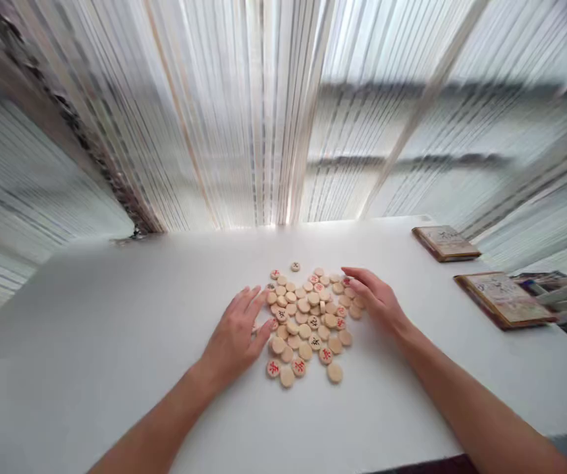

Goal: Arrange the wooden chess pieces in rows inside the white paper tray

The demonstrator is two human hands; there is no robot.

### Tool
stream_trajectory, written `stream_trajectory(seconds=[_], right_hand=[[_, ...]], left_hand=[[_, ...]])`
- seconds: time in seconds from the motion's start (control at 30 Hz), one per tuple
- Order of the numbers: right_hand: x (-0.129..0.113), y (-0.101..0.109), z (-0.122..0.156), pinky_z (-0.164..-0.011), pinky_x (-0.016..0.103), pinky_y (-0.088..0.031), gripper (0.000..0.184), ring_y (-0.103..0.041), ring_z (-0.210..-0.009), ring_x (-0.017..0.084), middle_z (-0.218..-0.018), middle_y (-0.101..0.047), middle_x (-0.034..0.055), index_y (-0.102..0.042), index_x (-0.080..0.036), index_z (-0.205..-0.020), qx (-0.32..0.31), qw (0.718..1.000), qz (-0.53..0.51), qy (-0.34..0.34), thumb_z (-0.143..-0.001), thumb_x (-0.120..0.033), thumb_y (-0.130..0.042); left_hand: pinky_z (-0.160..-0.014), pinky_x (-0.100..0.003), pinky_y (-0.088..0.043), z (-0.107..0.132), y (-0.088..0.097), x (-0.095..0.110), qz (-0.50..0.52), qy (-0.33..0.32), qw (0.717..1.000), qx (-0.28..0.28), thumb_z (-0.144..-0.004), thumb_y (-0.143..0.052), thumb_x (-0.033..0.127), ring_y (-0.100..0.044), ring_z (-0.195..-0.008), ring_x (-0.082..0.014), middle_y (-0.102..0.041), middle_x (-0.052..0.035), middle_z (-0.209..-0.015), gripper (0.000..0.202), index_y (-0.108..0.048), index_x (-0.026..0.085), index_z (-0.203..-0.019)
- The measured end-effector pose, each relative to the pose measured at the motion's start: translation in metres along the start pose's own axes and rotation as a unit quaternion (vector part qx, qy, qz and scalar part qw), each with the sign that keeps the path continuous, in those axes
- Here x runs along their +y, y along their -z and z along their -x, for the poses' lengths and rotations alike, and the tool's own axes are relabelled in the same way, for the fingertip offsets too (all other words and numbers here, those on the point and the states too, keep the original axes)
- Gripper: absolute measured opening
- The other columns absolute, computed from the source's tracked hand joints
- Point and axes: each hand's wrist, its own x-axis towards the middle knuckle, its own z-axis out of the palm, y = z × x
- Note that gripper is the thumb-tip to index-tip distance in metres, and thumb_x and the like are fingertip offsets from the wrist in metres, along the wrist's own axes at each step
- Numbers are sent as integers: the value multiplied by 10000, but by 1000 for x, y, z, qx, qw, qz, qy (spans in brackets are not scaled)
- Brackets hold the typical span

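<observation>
A loose heap of round wooden xiangqi pieces (304,332) lies on the white table (155,309). Some show red or black characters; many show plain wood, and one stands on its edge. At the heap's left side, my left hand (238,329) has its fingers spread, the tips touching or just over the outer pieces. My right hand (379,299) curves around the far right side, fingers stretched out and thumb apart, partly covering a few pieces. One black-marked piece (295,266) sits alone beyond the heap.
Two flat wooden boxes (508,299) with patterned lids rest along the table's right side, one behind the other. A string curtain (283,118) hangs at the table's far edge. Several unclear items (554,286) lie beyond the right edge.
</observation>
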Motion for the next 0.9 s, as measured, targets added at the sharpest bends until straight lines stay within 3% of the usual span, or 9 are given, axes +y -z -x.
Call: stream_trajectory(seconds=[0.13,0.23,0.47,0.6,0.77,0.9], right_hand=[[-4,-3,1,-990,501,-598,488,-758,-1123,331,-1313,-749,137,-704,-212,-1347,-5,1000,1,16,-1075,-558,-491],[-15,-5,6,-1047,510,-580,459,-722,-1210,336,-1383,-713,138,-689,-231,-1371,-18,998,9,57,-1066,-533,-527],[-36,-15,16,-1140,543,-537,444,-625,-1372,354,-1468,-655,166,-650,-231,-1441,-58,985,36,156,-1039,-415,-605],[-41,-17,19,-1146,571,-531,458,-604,-1396,358,-1480,-646,174,-618,-237,-1479,-67,978,47,190,-1039,-362,-605],[-57,-24,28,-1266,647,-378,592,-455,-1555,384,-1605,-584,146,-538,-242,-1578,-118,949,104,275,-1003,-332,-645],[-60,-27,29,-1276,636,-379,481,-483,-1544,386,-1585,-611,154,-638,-192,-1492,-128,936,173,280,-1036,-344,-614]], left_hand=[[-1297,-600,-372,0,0,6,-13,-17,1000,-14,-1093,-483,373,-356,-1610,-376,-468,-141,-1705,555,-505,180,-1613],[-1292,-601,-378,0,0,7,-39,-13,999,-5,-1088,-497,393,-392,-1586,-385,-500,-138,-1683,540,-539,180,-1582],[-1267,-619,-410,0,2,5,-51,13,998,32,-1096,-480,404,-451,-1540,-400,-548,-232,-1606,550,-551,75,-1531],[-1280,-587,-408,1,1,10,-42,0,999,19,-1086,-496,390,-454,-1550,-376,-551,-219,-1613,560,-530,82,-1553],[-1289,-622,-370,2,2,18,-38,-39,998,-18,-1082,-504,409,-386,-1593,-391,-507,-173,-1673,600,-492,131,-1613],[-1304,-632,-326,3,3,20,-45,-66,996,-48,-1083,-515,426,-372,-1604,-396,-478,-149,-1700,595,-497,189,-1628]])
